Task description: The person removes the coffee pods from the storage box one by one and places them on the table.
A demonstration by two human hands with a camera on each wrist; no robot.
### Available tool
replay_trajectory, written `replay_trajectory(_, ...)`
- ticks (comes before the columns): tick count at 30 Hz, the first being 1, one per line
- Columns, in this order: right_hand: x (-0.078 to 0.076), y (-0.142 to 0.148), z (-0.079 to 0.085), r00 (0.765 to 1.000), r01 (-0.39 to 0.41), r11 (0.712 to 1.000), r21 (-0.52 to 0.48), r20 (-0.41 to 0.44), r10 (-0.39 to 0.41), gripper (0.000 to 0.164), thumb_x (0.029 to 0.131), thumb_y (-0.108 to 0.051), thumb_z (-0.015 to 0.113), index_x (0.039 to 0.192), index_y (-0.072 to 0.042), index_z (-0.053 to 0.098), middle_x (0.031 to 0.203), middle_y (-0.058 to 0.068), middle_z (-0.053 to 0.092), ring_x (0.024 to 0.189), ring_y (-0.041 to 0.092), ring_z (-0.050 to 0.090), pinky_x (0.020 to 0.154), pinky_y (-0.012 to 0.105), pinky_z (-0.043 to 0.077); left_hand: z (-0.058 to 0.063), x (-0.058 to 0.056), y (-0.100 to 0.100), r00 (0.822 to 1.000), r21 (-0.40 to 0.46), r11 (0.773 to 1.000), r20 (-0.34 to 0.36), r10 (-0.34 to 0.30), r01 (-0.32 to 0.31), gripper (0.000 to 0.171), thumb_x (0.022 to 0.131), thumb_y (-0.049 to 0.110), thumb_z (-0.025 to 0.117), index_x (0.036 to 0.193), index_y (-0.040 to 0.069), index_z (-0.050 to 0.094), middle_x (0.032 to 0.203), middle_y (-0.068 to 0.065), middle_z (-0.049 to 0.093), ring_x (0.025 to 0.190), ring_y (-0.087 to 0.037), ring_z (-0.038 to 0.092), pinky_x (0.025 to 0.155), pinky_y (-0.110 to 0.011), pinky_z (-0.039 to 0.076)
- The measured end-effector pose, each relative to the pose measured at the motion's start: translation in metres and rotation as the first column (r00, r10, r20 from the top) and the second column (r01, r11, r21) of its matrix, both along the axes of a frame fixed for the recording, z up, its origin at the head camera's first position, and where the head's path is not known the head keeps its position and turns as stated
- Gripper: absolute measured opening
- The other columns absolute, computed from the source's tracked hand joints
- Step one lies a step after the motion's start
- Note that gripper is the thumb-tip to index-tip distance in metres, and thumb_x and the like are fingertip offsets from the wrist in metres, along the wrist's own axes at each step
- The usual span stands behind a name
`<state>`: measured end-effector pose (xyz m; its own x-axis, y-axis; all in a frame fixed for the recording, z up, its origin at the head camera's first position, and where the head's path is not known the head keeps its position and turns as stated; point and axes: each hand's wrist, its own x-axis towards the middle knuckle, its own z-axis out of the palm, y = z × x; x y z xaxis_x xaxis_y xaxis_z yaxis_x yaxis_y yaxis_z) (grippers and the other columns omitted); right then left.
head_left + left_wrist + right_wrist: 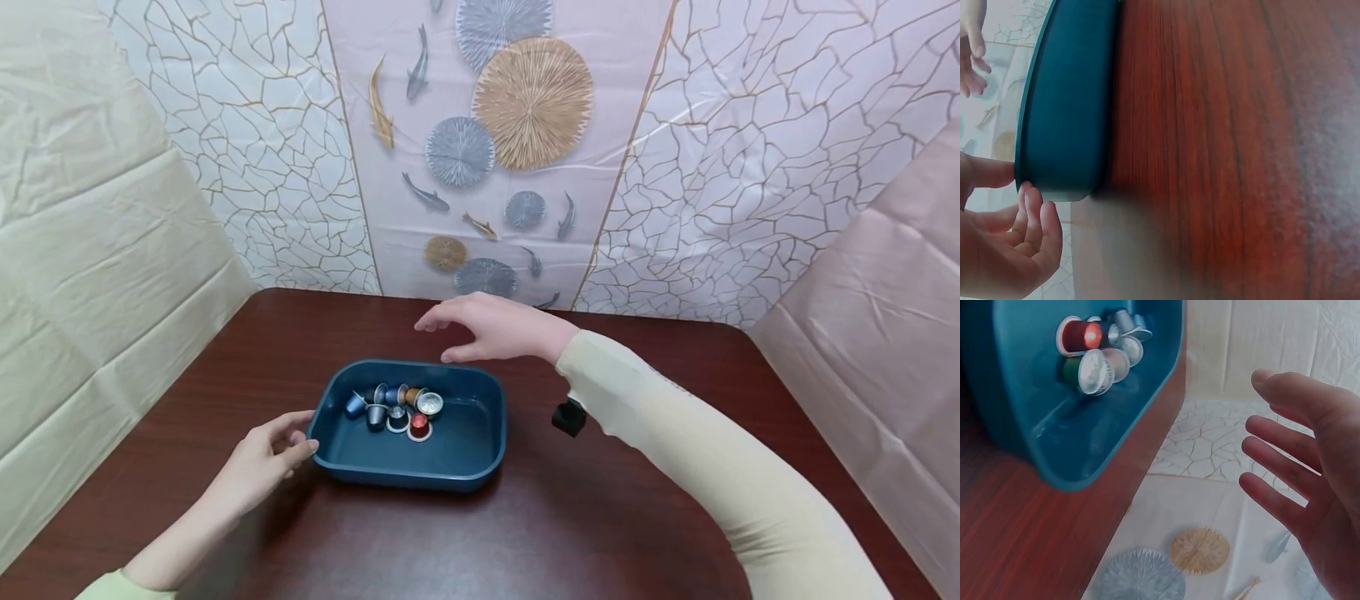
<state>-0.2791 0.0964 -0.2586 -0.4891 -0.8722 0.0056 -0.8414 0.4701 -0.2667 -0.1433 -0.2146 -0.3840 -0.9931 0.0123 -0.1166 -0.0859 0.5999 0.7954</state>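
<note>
A dark teal rectangular tray point(457, 454) stands on the table, with several coffee capsules point(377, 417) in its left and middle part. Among them are a red capsule point(1079, 336), blue ones, dark ones and an orange-brown one. My left hand point(262, 462) pinches the tray's left rim; in the left wrist view its thumb point(991, 172) lies at the rim and the curled fingers point(1047, 228) against the outer wall. My right hand point(498, 329) hovers above the tray's far edge, fingers spread and holding nothing, as the right wrist view also shows.
The reddish-brown wooden table point(600, 517) reaches to a patterned cloth backdrop point(465, 225). Pale fabric panels point(97, 275) rise at both sides. A small black block point(569, 417) hangs under the right sleeve point(675, 433).
</note>
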Motion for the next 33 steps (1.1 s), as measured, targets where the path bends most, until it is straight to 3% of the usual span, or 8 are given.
replay_trajectory(11, -0.01, -0.042, -0.006, 0.997, -0.069, 0.995, -0.072, 0.014, 0.07, 0.044, 0.094, -0.025, 0.069, 0.135, -0.016, 0.059, 0.135, 0.0, 0.063, 0.122, 0.015, 0.06, 0.106, 0.034, 0.047, -0.002, -0.001, 0.001, 1.0, 0.159, 0.987, 0.024, -0.015, 0.011, 0.048, 0.1, 0.012, 0.056, 0.143, -0.003, 0.042, 0.089, -0.005, 0.055, 0.075, -0.013, 0.056, 0.065, -0.025, 0.052)
replay_trajectory(19, -0.011, -0.074, -0.019, 0.998, -0.067, 0.997, -0.027, 0.0, 0.067, 0.042, 0.094, -0.03, 0.068, 0.134, -0.02, 0.061, 0.135, -0.003, 0.063, 0.123, 0.011, 0.059, 0.105, 0.025, 0.047, -0.001, 0.001, 0.0, 0.999, 0.14, 0.99, 0.041, -0.001, -0.005, 0.049, 0.099, 0.012, 0.056, 0.144, -0.002, 0.042, 0.09, -0.007, 0.056, 0.078, -0.015, 0.057, 0.067, -0.025, 0.052)
replay_trajectory(28, -0.013, -0.103, -0.034, 0.993, -0.115, 0.993, -0.002, -0.037, 0.114, 0.038, 0.094, -0.029, 0.069, 0.129, -0.019, 0.065, 0.13, -0.003, 0.067, 0.116, 0.01, 0.062, 0.101, 0.023, 0.048, -0.001, 0.002, -0.001, 0.999, 0.124, 0.992, 0.043, 0.008, -0.013, 0.049, 0.099, 0.014, 0.056, 0.144, -0.001, 0.041, 0.092, -0.009, 0.058, 0.078, -0.017, 0.057, 0.066, -0.026, 0.052)
replay_trajectory(33, -0.014, -0.113, -0.045, 0.994, -0.106, 0.994, 0.026, -0.013, 0.106, 0.037, 0.093, -0.029, 0.069, 0.128, -0.019, 0.065, 0.127, -0.003, 0.068, 0.112, 0.01, 0.064, 0.097, 0.02, 0.05, -0.003, 0.003, 0.0, 0.999, 0.122, 0.992, 0.03, 0.016, -0.019, 0.05, 0.099, 0.014, 0.057, 0.145, 0.003, 0.039, 0.094, -0.012, 0.06, 0.077, -0.018, 0.058, 0.068, -0.027, 0.052)
